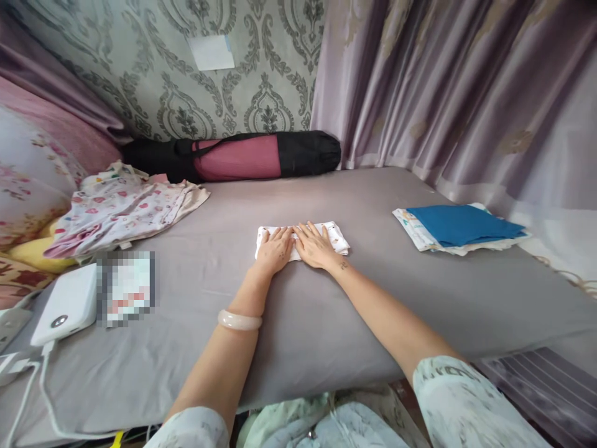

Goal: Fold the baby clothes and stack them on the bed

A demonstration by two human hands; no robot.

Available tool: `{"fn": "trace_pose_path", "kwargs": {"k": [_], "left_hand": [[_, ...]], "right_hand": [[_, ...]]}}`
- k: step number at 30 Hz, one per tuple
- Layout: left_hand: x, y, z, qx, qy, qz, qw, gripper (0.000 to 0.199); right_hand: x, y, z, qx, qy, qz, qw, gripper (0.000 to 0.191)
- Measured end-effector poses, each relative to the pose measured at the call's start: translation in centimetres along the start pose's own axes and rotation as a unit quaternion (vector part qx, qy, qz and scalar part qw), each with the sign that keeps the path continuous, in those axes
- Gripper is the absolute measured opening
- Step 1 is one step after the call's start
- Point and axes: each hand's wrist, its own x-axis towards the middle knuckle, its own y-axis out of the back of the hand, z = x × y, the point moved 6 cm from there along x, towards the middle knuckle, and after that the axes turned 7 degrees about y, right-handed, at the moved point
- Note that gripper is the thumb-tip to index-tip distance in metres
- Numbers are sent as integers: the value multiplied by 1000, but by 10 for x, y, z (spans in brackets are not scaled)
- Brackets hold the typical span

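Observation:
A small folded white cloth with a sparse print point(336, 238) lies on the grey sheet in the middle. Flat on its left part rests my left hand point(275, 250), fingers spread and pointing away from me. My right hand point(316, 244) lies flat beside it on the cloth's middle, fingers also stretched out. Both hands are close together, the fingertips of one near the other's. Neither hand grips anything. The cloth's right end sticks out past my right hand.
Folded blue cloth point(466, 224) tops a pile at the right. Loose printed clothes point(125, 205) lie at the left, with a white power bank point(68, 303), cables and a blurred item point(128, 288) nearer me. A black and pink long bag point(237, 157) lies along the wall.

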Motion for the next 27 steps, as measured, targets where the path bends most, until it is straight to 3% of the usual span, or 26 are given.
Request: {"fn": "trace_pose_path", "kwargs": {"k": [4,8,16,22,27], "left_hand": [[-3,7,-1,33,14,85,996,53],[-5,-3,-4,62,21,45,997,57],[-3,-8,-8,69,40,3,997,59],[-4,-3,-25,37,146,2,989,63],[-3,-5,-28,24,167,-37,985,65]], "right_hand": [[-4,9,10,-21,-48,47,998,56],[-9,7,18,-20,-85,30,996,58],[-12,8,19,-8,-92,29,995,57],[-19,12,34,0,-143,47,989,64],[-19,5,39,1,-158,36,987,65]]}}
